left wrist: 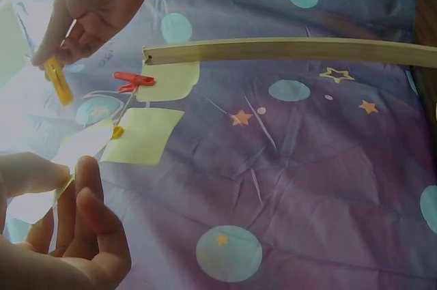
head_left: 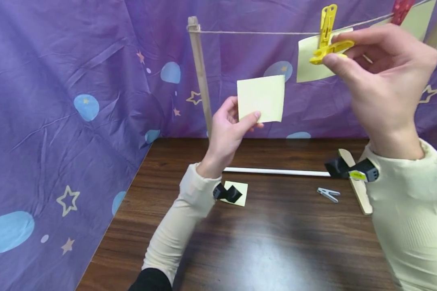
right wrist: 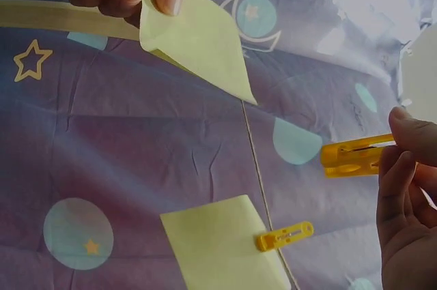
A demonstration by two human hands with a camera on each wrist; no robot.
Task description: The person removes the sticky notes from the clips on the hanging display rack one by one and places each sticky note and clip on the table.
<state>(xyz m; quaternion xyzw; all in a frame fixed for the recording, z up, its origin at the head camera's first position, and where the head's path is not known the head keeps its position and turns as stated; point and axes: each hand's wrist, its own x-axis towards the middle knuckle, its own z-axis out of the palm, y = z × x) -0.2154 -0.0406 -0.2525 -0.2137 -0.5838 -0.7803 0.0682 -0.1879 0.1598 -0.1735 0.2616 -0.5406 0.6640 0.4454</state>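
We see the left hand (head_left: 225, 131) pinching a pale yellow note (head_left: 260, 97) between thumb and fingers, in the air below the string (head_left: 255, 32) in the head view. The right hand (head_left: 389, 76) pinches a yellow clothespin (head_left: 325, 51) by thumb and fingers, in front of a hung note (head_left: 306, 66) that another yellow peg (head_left: 327, 25) fixes to the string. Around them we find a wooden post (head_left: 200, 68) against the purple curtain (head_left: 105, 141), and on the table (head_left: 276, 242) a white rod (head_left: 276, 171), a grey clothespin (head_left: 328, 194) and a wooden foot (head_left: 360, 194) partly behind the right sleeve (head_left: 408, 210). The left wrist's black device (head_left: 233, 194) covers part of a loose note (head_left: 242, 192). The rod's ends are hidden from us behind the arms. At the top edge a red peg (head_left: 401, 11) is cut off, and glare in the left wrist view washes out the held paper
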